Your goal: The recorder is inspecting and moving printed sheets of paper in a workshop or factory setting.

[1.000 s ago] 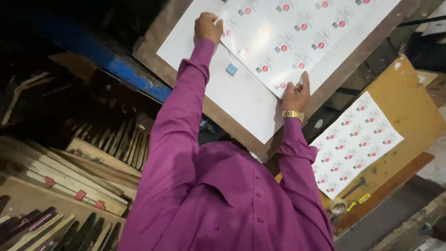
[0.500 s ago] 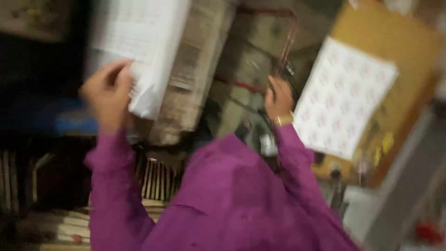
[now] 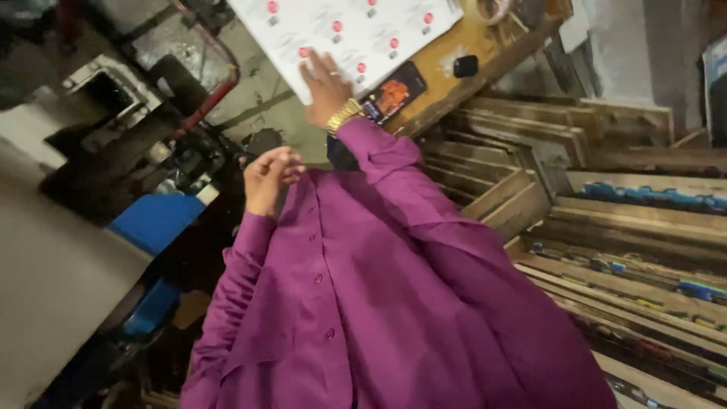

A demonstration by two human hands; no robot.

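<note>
A white printed sheet (image 3: 356, 30) with rows of small red marks lies on a yellow-brown wooden board (image 3: 485, 45) at the top of the view. My right hand (image 3: 324, 85), with a gold watch on its wrist, lies flat on the sheet's near edge, palm down and fingers spread, gripping nothing. My left hand (image 3: 269, 178) hovers in front of my purple shirt with its fingers loosely curled and nothing in them. A phone (image 3: 394, 91) with a lit screen rests on the board just beside my right wrist.
A small black object (image 3: 465, 66) and a tape roll (image 3: 485, 9) lie on the board. Stacked wooden frames (image 3: 606, 227) fill the right side. At the left are a grey machine (image 3: 106, 98), a red pipe (image 3: 216, 91) and a blue part (image 3: 155, 220).
The view has swung round. Both hands left the large sheet on the first board. My right hand now rests on the other sheet, and my left hand has drawn back to my chest.
</note>
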